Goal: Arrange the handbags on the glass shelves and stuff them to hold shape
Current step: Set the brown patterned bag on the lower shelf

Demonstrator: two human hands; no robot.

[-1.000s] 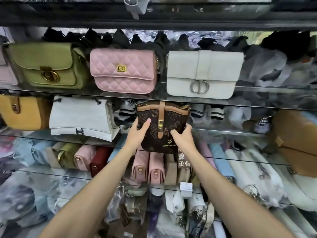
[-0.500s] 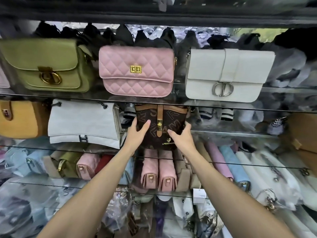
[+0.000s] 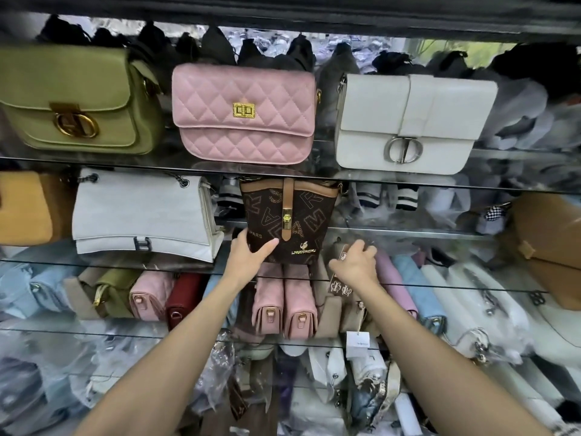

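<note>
Your left hand [image 3: 251, 258] is reaching up, thumb and fingers gripping the lower left corner of the brown handbag [image 3: 287, 221] standing upright on the middle glass shelf [image 3: 408, 232]. Your right hand [image 3: 355, 265] is hovering beside it, fingers loosely curled, seemingly holding nothing.

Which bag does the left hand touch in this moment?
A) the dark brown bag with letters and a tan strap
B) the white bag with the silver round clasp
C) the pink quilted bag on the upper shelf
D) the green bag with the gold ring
A: the left hand grips the lower left corner of the dark brown lettered bag on the middle shelf; it touches no upper-shelf bag.
</note>
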